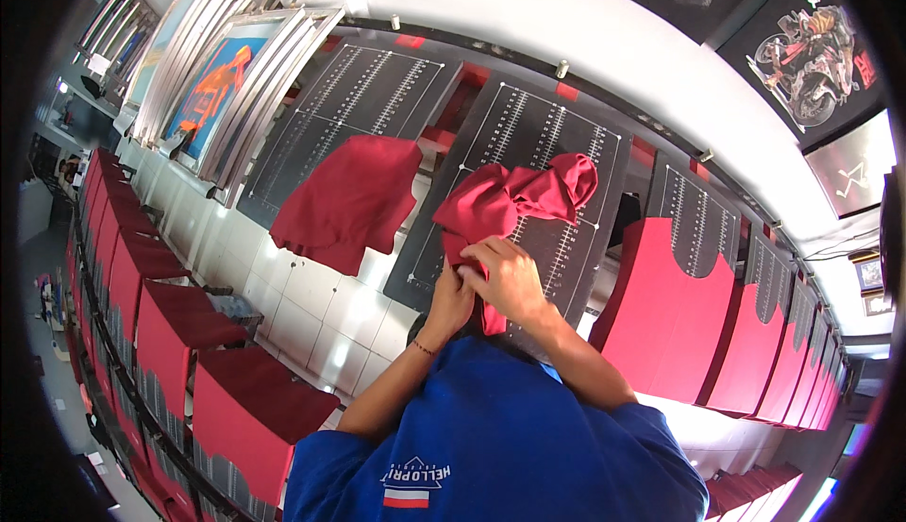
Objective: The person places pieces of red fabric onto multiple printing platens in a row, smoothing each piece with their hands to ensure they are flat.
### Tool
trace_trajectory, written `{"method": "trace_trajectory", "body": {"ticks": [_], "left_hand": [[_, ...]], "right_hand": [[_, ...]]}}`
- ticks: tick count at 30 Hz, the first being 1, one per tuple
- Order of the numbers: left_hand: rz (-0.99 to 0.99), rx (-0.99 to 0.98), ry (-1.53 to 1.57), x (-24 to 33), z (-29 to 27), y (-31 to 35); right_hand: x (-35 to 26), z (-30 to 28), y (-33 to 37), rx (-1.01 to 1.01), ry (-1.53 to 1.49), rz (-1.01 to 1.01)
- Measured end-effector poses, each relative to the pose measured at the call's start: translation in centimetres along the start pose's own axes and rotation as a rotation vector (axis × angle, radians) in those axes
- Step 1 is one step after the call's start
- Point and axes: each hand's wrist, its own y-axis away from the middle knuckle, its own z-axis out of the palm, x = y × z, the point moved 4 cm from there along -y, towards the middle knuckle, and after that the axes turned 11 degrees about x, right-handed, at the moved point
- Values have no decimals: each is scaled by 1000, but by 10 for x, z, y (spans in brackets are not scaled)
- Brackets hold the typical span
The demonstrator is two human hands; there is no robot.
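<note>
A bunched dark red cloth [514, 196] lies twisted across a black board with white ruler markings [571, 267], just in front of me. Its near end hangs down between my hands, toward my body. My left hand [451, 297] grips that near end, its fingers curled and partly hidden behind the right. Close beside it, almost touching, my right hand [508, 277] pinches the same cloth with thumb and bent fingers. Left of this, a separate flat piece of red fabric [354, 201] is spread over the near edge of a second marked black board [377, 78].
Down the right side runs a row of boards with red fabric pieces [665, 310] laid on them. Another row of boards with red fabric [250, 399] curves along the left. Framed printing screens [222, 78] lean at the upper left. A white wall with posters [802, 59] rises behind.
</note>
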Motion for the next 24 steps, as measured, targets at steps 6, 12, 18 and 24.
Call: {"method": "trace_trajectory", "body": {"ticks": [6,12,18,24], "left_hand": [[28,80,-15,65,-30,-11],[623,-245,-392,116,-28,-55],[134,-508,102,158,-18,-44],[183,-301,514,210,-60,-50]], "right_hand": [[13,1,-1,19,-224,242],[5,-6,13,159,-74,250],[19,-4,39,342,193,456],[89,-35,132,438,415,833]]}}
